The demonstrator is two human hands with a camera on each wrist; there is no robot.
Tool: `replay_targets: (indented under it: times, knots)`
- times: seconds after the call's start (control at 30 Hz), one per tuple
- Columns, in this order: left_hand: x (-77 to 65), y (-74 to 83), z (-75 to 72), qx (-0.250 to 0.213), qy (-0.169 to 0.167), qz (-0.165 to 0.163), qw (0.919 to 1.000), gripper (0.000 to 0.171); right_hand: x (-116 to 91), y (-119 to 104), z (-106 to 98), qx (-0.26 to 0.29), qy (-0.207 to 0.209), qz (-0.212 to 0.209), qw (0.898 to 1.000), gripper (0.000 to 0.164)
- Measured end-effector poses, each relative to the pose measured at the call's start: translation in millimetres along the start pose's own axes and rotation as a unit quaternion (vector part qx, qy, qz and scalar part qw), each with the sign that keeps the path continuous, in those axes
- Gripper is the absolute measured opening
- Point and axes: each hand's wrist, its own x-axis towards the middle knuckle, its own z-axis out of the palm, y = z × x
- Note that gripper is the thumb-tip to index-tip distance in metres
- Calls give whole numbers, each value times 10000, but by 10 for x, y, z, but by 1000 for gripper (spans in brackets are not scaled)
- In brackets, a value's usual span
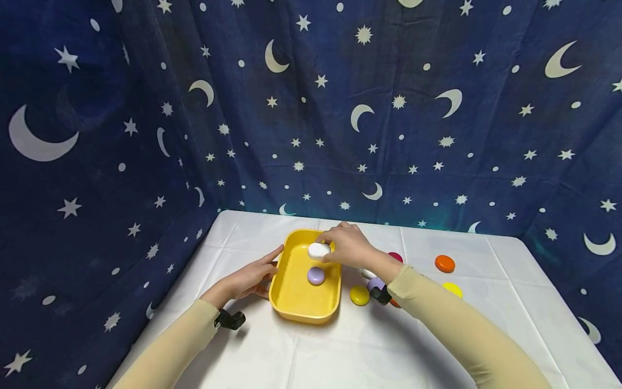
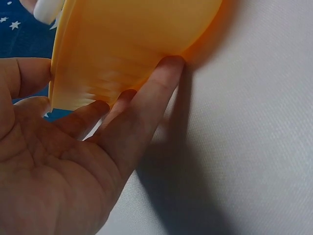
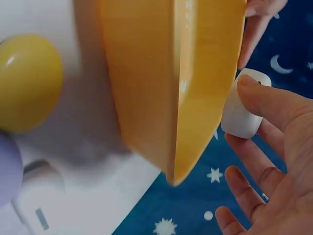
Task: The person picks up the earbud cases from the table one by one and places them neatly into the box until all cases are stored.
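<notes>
A yellow tray (image 1: 302,310) stands on the white cloth with a lilac rounded disc (image 1: 316,275) inside. Over its far right part, my right hand (image 1: 347,244) pinches a small white rounded piece (image 1: 318,250) between thumb and fingers. The right wrist view shows this white piece (image 3: 243,110) beside the tray's rim, a small dark spot near one end. My left hand (image 1: 248,278) is at the tray's left side. Close up, the left hand (image 2: 73,161) has its extended fingers against the outer wall (image 2: 117,49) and its thumb at the rim.
Right of the tray, partly under my right forearm, lie a yellow disc (image 1: 359,295), a lilac disc (image 1: 375,283), a dark pink disc (image 1: 396,256) and a white piece (image 1: 367,274). Farther right are an orange disc (image 1: 444,263) and a bright yellow one (image 1: 453,289). A starry curtain (image 1: 330,135) hangs behind.
</notes>
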Motion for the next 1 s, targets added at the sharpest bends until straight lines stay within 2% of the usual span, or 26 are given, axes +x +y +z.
replay_targets:
  times: [0.3,0.6,0.83,1.0]
  knots:
    - [4,0,-4,-12,15,-13,10000,71,164,-171,248,-154,-254,-100,9995,44]
    - [-1,0,-15,-15,-69,-19,10000,71,254,-259,418,-190,-292,-138,9993,44]
    - [7,6,-13,9,-83,-16,10000,73,289,-271,457,-299,-438,-95,9985,54]
    - [-12,11,-10,13,-91,-13,10000,71,267,-228,400,-124,-415,-109,9990,59]
